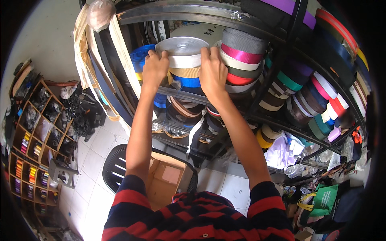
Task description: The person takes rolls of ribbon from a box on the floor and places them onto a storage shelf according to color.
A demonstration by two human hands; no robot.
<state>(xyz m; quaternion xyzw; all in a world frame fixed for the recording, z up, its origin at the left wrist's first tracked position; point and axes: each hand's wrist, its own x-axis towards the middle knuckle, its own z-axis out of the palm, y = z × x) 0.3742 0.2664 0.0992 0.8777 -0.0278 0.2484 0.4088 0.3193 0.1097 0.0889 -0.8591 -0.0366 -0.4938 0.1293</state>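
Observation:
Both my arms reach forward to a stack of webbing rolls on a black metal rack. At the top of the stack lies a wide white webbing roll [185,61], its coiled face up. My left hand [155,69] has its fingers curled over the roll's left edge. At the opposite edge, my right hand [213,72] grips with bent fingers. Under the white roll sit a tan roll [185,72] and a blue roll [185,81]. Just right of my right hand stands another stack, with a grey roll [242,41] above a magenta roll [241,54].
Cream straps [82,48] hang left of the stack from the rack [193,94]. Below my arms, a cardboard box [165,174] sits beside a black slotted plastic chair or crate [114,166]. A wooden cubbyhole shelf [34,154] with thread spools stands left, near a grey stool [63,173].

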